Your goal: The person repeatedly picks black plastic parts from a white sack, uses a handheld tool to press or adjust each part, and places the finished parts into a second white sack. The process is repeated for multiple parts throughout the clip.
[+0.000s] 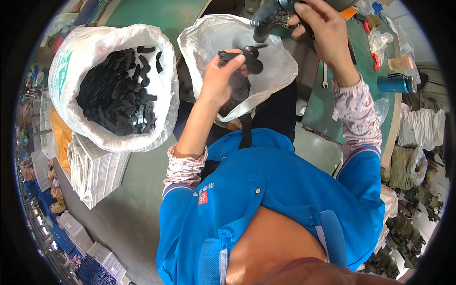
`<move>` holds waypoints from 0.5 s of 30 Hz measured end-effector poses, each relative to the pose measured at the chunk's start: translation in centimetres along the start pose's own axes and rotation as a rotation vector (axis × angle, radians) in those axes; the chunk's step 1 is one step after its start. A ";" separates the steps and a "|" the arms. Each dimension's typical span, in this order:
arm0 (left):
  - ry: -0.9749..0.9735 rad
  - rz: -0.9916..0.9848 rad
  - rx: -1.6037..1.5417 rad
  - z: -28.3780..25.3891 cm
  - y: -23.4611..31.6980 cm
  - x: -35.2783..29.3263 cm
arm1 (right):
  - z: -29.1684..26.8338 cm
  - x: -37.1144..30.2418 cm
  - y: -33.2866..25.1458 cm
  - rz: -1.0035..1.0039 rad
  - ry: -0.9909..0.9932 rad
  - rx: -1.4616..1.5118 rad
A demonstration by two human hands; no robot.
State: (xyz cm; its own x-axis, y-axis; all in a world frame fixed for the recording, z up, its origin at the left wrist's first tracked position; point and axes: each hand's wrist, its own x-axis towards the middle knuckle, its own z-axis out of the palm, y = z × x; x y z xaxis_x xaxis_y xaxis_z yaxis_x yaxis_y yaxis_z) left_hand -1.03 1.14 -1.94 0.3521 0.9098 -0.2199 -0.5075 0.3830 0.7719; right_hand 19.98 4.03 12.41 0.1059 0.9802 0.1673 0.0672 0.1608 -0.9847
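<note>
My left hand is closed around several black plastic pieces with round, disc-like ends. It is above an open white plastic bag at my lap, where more dark round pieces show below the hand. My right hand is up at the top right, beside a dark machine head. Its fingers curl around something dark; the machine and the fingers partly hide what it is. On the left, a big white sack holds a heap of black curved plastic pieces.
A white plastic crate is under the sack. On the green bench to the right are a wrench, red-handled tool and blue bottle. Clear plastic bags and an orange-tinted container are near the bench's far edge.
</note>
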 end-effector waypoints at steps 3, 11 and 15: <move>0.041 0.046 -0.151 -0.4 0.3 0.3 | -0.3 2.7 0.2 0.077 -0.061 -0.026; 0.030 0.079 -0.233 0.0 1.4 0.2 | -2.1 2.9 4.6 0.266 -0.347 0.222; 0.057 0.017 -0.178 -0.9 1.0 0.6 | -1.4 -3.6 7.4 0.162 -0.329 0.097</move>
State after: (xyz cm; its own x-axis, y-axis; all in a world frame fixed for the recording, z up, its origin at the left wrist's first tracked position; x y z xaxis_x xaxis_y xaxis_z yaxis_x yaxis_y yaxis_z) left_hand -2.08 2.20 -1.87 0.2999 0.9221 -0.2446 -0.6463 0.3849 0.6589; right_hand 21.48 1.56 4.63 -0.2176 0.9760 0.0003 -0.0205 -0.0043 -0.9998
